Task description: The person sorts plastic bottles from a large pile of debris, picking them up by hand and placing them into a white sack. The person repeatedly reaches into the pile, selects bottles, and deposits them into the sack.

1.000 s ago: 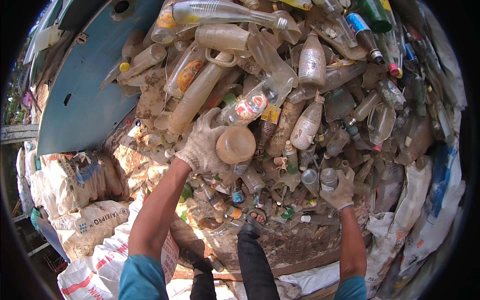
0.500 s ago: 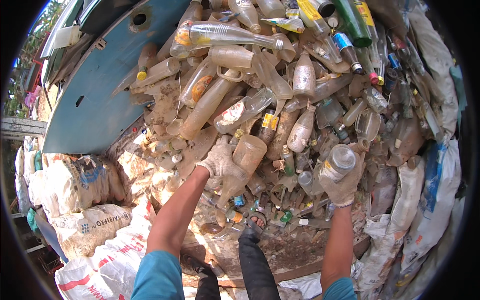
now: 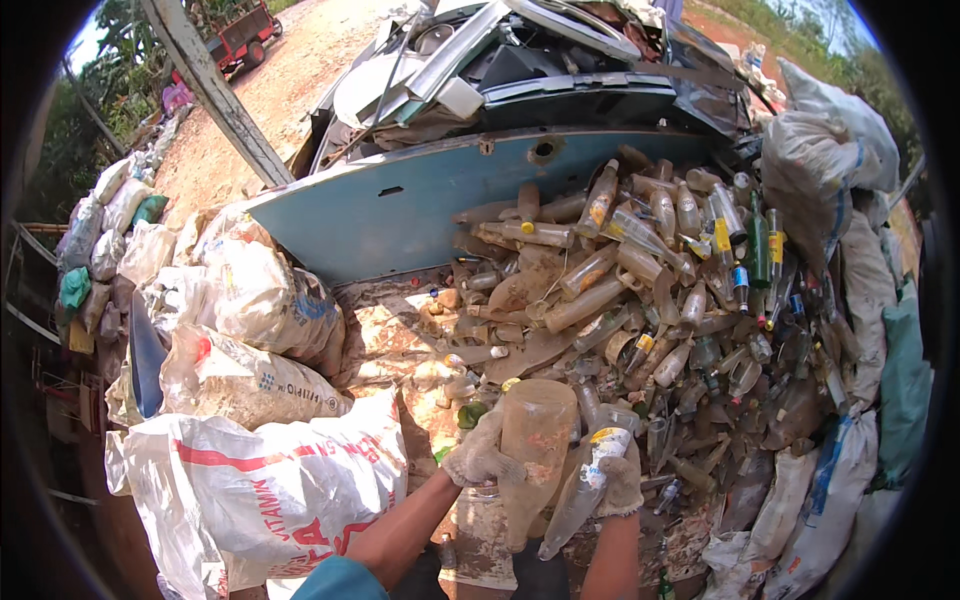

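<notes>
My left hand (image 3: pixel 482 455), in a dirty pale work glove, is closed on a large cloudy glass bottle (image 3: pixel 538 425). The bottle's broad end points up and it narrows downward. Close beside it, my right hand (image 3: pixel 624 482), gloved too, grips a slimmer clear glass bottle (image 3: pixel 574 508) with a white and yellow label. This one leans, its narrow end down to the left. Beyond both hands lies a heap of dusty glass bottles (image 3: pixel 596 298), many of them see-through and some green or brown. The two held bottles hide part of my fingers.
A blue metal panel (image 3: pixel 420 215) stands behind the heap, with scrap metal (image 3: pixel 540 65) piled past it. Stuffed white sacks (image 3: pixel 260 385) line the left side. More sacks (image 3: pixel 790 510) stand along the right, and a wooden post (image 3: pixel 215 90) slants at the far left.
Both hands have drawn back from the heap toward my body, each still with its bottle, and now stand close together. The view has lifted and turned left, showing more panel, sacks and ground.
</notes>
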### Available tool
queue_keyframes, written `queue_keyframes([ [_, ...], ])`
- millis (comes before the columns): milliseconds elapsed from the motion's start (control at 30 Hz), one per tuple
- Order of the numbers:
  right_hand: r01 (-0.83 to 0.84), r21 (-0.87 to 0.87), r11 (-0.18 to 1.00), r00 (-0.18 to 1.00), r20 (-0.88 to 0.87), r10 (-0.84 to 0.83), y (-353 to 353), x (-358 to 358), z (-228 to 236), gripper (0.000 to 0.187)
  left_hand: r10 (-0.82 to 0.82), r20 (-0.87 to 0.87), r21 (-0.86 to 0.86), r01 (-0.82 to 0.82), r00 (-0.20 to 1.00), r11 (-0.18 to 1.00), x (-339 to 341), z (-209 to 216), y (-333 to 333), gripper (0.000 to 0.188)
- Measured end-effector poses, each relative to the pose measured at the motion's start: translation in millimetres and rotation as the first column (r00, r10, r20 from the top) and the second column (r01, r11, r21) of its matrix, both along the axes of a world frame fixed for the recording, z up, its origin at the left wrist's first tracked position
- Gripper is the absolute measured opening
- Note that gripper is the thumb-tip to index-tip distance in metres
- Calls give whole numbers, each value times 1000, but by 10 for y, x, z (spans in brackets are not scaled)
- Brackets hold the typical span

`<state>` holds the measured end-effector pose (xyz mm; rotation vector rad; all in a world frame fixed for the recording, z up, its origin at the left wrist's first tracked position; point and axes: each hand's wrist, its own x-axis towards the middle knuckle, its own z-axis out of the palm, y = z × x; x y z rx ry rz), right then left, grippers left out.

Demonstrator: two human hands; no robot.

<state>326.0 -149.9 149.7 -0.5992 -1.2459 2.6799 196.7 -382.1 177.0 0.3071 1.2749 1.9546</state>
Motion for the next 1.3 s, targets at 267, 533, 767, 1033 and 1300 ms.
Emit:
queue_keyframes([
  [267, -328, -144, 934, 944, -81, 320, -2563, -224, 1916, 86, 4, -650, -448, -388, 760, 805, 697, 2988, -2639, 99],
  [533, -747, 421, 515, 298, -480, 825, -5672, -891, 3641, 84, 458, -852, -21, -892, 252, 452, 1639, 3853, -5324, 95],
  [767, -180, 972, -149, 336, 204, 920, -6820, -1393, 2407, 83, 986, -44, 109, -980, 160, 164, 1633, 1744, -5920, 56],
  [1033, -487, 607, -628, 323, 793, 517, -6839, -1030, 1544, 92, 901, -163, -786, -605, 402, 127, 1856, 788, -5834, 71],
  [1300, -519, 335, -787, 175, 942, 286, -6016, -1135, 1181, 70, 306, -137, -984, -165, 942, 65, 1723, 911, -5750, 85],
])
